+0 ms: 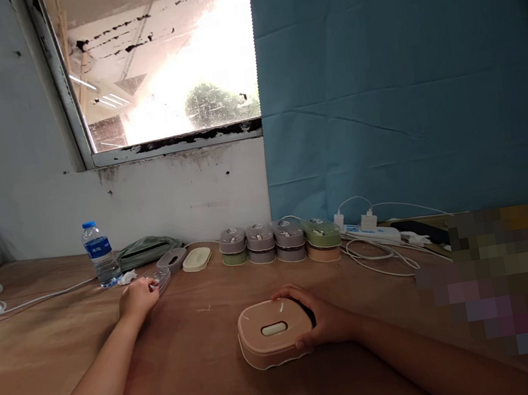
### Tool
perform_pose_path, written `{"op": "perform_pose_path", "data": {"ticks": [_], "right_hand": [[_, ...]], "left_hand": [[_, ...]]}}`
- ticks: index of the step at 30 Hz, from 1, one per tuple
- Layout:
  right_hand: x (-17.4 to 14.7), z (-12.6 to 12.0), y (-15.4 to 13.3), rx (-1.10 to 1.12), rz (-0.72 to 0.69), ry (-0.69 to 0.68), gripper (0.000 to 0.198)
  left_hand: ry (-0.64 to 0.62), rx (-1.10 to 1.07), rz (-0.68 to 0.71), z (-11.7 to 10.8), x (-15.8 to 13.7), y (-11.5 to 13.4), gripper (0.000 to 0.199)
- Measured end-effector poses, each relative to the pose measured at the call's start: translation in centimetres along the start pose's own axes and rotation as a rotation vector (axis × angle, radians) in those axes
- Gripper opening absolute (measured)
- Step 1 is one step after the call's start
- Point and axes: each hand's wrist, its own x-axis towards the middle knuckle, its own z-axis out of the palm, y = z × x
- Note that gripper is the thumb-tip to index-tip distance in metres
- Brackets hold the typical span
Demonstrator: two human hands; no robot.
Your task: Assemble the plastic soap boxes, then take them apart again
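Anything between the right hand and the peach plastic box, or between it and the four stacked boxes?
Nothing visible: the right hand grasps the right end of the peach plastic box, and no object shows between it and the four stacked boxes.

The brown wooden worktop (187, 376) offers passage between the left forearm (93, 385) and the rounded peach plastic box (274, 343) — well behind, four two-tier plastic boxes (290, 253) in grey, green and peach stand in a row, blocking the way; rightward, a white power strip (377, 231) obstructs.
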Motion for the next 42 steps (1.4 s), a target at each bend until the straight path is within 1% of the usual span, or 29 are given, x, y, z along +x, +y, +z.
{"op": "perform_pose_path", "data": {"ticks": [11,16,24,28,39,42], "right_hand": [[0.0,0.0,0.0,0.004,0.001,0.0,0.072],[0.0,0.0,0.0,0.008,-0.005,0.001,0.072],[0.0,-0.1,-0.2,0.008,0.018,-0.009,0.072],[0.0,-0.1,-0.3,0.024,0.021,-0.01,0.072],[0.0,0.0,-0.1,0.029,0.012,-0.008,0.073],[0.0,-0.1,-0.3,0.029,0.0,-0.03,0.076]], "left_hand": [[-0.062,0.008,0.003,-0.1,-0.1,0.2,0.031],[-0.086,-0.006,0.013,0.1,0.1,-0.2,0.03],[-0.121,-0.02,0.075,1.0,1.0,-1.2,0.028],[-0.132,-0.009,0.095,1.3,1.2,-1.4,0.03],[-0.161,0.022,0.122,1.3,1.3,-1.5,0.035],[-0.157,0.032,0.127,1.4,1.3,-1.5,0.034]]}}
